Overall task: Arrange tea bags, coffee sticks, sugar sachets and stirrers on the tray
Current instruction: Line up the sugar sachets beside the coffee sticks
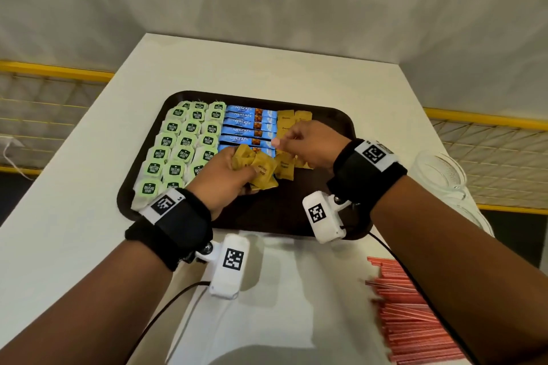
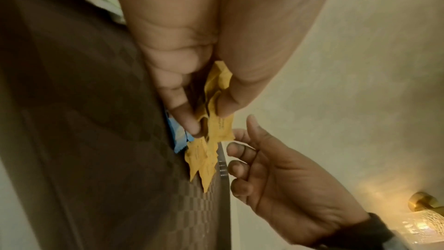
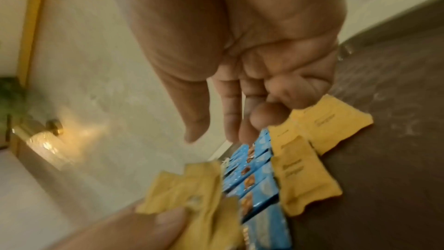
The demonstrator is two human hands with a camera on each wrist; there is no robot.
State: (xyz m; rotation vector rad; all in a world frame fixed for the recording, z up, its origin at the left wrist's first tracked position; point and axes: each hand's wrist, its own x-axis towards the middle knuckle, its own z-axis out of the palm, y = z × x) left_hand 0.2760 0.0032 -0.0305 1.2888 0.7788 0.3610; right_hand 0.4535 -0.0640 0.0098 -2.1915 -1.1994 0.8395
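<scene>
A dark brown tray (image 1: 275,210) holds rows of green tea bags (image 1: 178,145) on its left, blue coffee sticks (image 1: 249,124) in the middle, and yellow sugar sachets (image 1: 286,120) laid to their right. My left hand (image 1: 222,172) grips a crumpled bunch of sugar sachets (image 1: 256,169) just above the tray; thumb and fingers pinch that bunch (image 2: 216,121). My right hand (image 1: 296,142) hovers over the laid sachets (image 3: 307,178), close to the bunch, its fingers (image 3: 230,113) loosely curled and holding nothing. Orange-red stirrers (image 1: 415,314) lie on the table at the near right.
The tray sits on a white table (image 1: 89,187) whose edges fall off left and right. A clear glass container (image 1: 439,175) stands to the tray's right. Cables run from the wrist cameras across the near table. The tray's near right part is bare.
</scene>
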